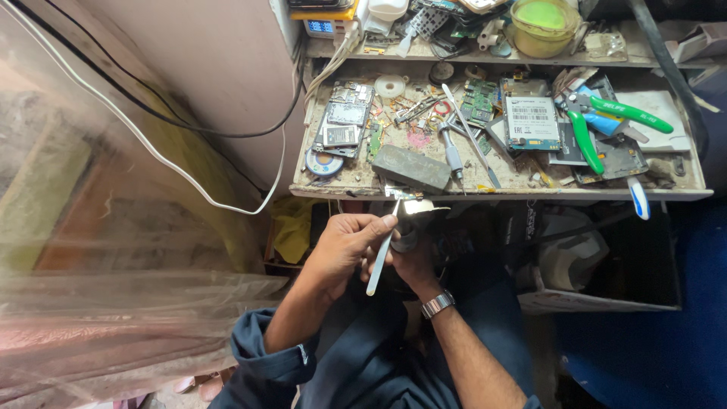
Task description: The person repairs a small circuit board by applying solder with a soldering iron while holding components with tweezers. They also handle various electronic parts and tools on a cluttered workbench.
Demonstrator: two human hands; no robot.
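Cluttering workbench — circuit boards | green cutters — pink wall

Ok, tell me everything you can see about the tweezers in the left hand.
The tweezers are slim, pale, metallic-looking and straight. The left hand pinches them near the upper end; the lower end points down toward the lap. Their tip meets a small shiny part held by the right hand, just below the cluttered bench edge.

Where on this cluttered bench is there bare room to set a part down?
Little room. One small bare strip on the bench front edge between the round disc and grey block. Circuit boards, green cutters and a battery crowd everywhere else.
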